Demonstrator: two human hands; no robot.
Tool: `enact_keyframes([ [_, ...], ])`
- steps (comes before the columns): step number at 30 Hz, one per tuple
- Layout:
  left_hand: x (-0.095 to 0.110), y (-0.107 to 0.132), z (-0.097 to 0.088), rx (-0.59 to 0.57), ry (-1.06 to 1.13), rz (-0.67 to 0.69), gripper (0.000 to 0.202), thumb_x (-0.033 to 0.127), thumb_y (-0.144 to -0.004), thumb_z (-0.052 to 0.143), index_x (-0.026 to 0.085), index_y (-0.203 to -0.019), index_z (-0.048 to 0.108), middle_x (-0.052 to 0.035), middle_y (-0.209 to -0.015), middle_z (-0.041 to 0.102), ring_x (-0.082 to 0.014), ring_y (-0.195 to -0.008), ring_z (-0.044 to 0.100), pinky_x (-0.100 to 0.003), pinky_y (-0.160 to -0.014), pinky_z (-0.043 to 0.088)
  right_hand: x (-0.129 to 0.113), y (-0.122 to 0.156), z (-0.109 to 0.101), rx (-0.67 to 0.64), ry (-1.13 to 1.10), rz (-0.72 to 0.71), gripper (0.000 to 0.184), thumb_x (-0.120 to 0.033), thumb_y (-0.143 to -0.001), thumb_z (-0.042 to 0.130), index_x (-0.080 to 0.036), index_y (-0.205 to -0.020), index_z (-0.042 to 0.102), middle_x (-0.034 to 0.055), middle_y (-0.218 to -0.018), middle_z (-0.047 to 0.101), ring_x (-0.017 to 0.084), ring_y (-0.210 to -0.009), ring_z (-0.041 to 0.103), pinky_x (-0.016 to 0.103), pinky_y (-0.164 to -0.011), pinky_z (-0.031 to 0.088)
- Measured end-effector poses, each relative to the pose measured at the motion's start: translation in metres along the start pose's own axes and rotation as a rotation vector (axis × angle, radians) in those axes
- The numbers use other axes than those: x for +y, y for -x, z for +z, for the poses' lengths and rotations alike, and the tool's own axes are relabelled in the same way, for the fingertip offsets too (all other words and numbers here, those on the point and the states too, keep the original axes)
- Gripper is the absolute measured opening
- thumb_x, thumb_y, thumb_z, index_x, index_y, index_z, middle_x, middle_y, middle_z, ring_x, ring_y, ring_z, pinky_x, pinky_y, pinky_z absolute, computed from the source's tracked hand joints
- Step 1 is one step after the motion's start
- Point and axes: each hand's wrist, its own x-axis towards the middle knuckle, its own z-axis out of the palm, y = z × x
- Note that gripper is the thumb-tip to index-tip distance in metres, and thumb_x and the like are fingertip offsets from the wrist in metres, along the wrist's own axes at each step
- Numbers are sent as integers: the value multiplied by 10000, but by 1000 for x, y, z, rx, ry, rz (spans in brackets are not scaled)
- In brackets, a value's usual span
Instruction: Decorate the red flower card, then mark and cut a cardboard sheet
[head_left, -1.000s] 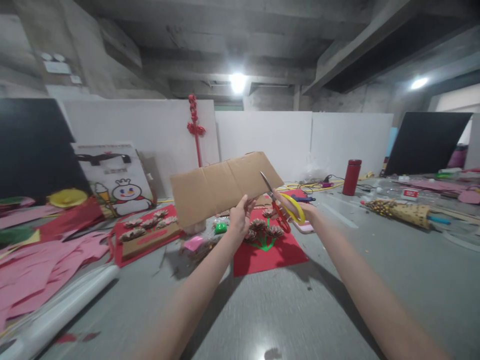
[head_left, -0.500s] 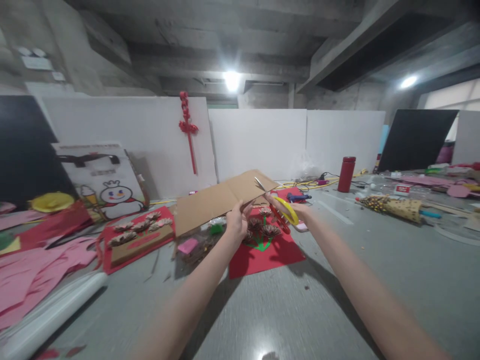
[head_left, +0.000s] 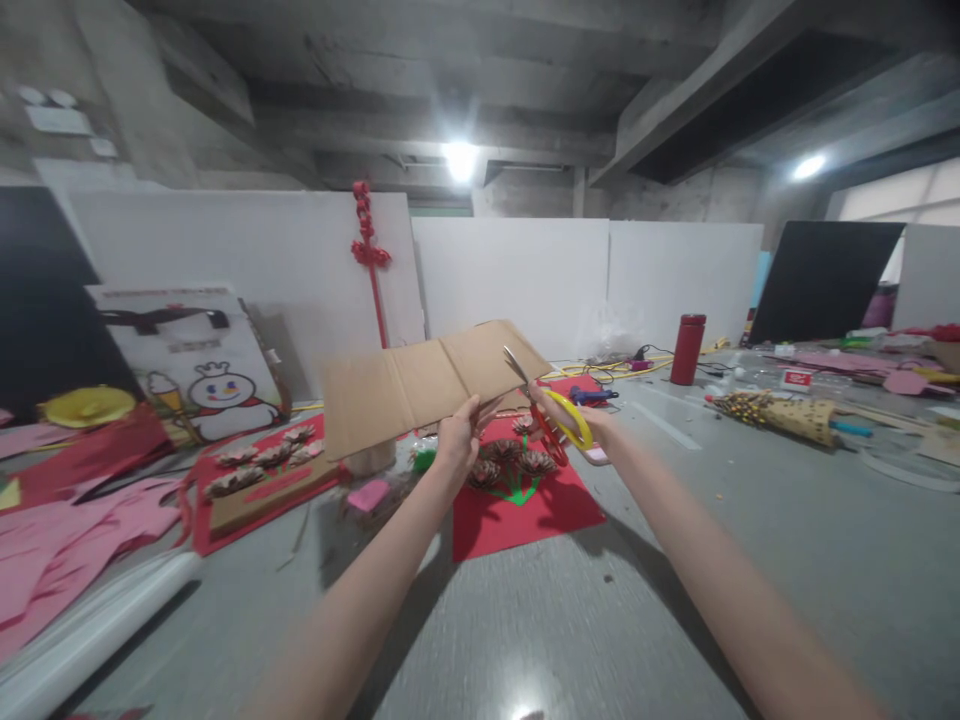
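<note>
My left hand (head_left: 459,438) is closed on the lower edge of a folded sheet of brown cardboard (head_left: 424,385), which is lifted and tilted above the table. In my right hand (head_left: 559,408) is a pair of scissors (head_left: 576,425) with yellow and red handles. Their blades lie at the cardboard's right end, one showing over its face. Below both hands is a red sheet (head_left: 495,525) bearing pine-cone flowers (head_left: 504,455) with green stems. Behind my right hand lies a dark blue tool (head_left: 592,396), perhaps a glue gun.
Left stands another red sheet with pine-cone flowers (head_left: 259,465) and a cardboard strip. Pink felt (head_left: 82,545) and a clear plastic roll (head_left: 97,630) are at the far left. A red bottle (head_left: 688,350) and a wrapped bouquet (head_left: 780,415) are on the right; white panels (head_left: 517,280) stand behind.
The cardboard has swung up and left, showing more of its face and a second crease. My left hand has shifted slightly left with it; the scissors stay at its right end.
</note>
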Motion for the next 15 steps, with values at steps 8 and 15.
enact_keyframes([
  [8,3,0,-3,-9,-75,60,148,28,-692,468,66,-660,608,-54,-661,661,-151,-643,628,-182,-499,472,-3,0,3,-130,-45,30,744,-704,-673,124,-125,-921,519,152,-879,587,159,-598,544,268,-490,411],
  [15,3,-2,-6,-38,-114,98,150,41,-689,477,71,-633,613,-71,-700,663,-155,-618,629,-201,-513,483,-4,6,6,-80,-31,-101,672,-676,-698,141,-166,-776,571,84,-782,589,139,-564,485,262,-507,383],
])
